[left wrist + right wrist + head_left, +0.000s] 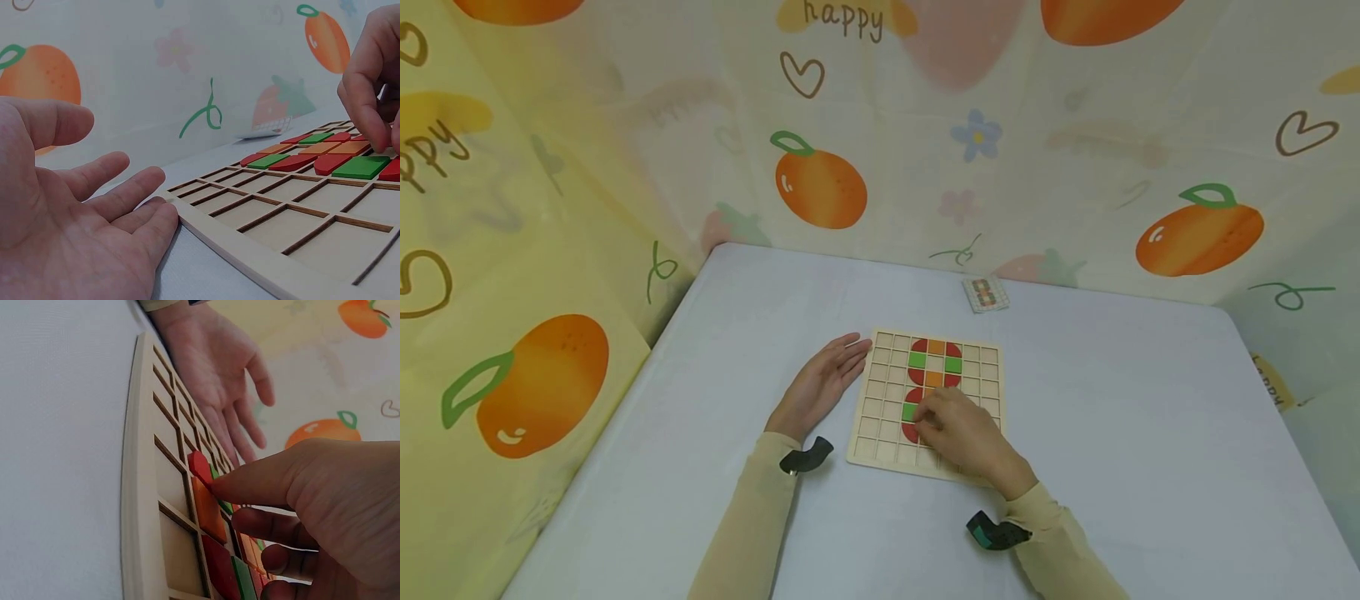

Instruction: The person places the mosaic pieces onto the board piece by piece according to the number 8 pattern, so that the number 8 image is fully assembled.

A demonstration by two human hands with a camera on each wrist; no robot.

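A square wooden grid board point(880, 450) lies on the table, with rounded red, green and orange pieces set in its middle columns. Over its lower part is my right hand point(966, 429), thumb and fingers bent but apart. Up close, the thumb tip point(222, 486) meets the edges of a red piece point(199, 465) and an orange piece point(210, 511); no piece shows between thumb and fingers. My left hand point(823, 383) rests palm up beside the board's left edge, holding nothing, its fingertips near the frame. My right hand hides several cells in the head view.
A small stack of cards point(986, 294) with a printed coloured pattern sits behind the board near the table's back edge. A patterned curtain point(895, 167) hangs behind the white table point(1120, 433) and along its left side. Each wrist wears a dark band.
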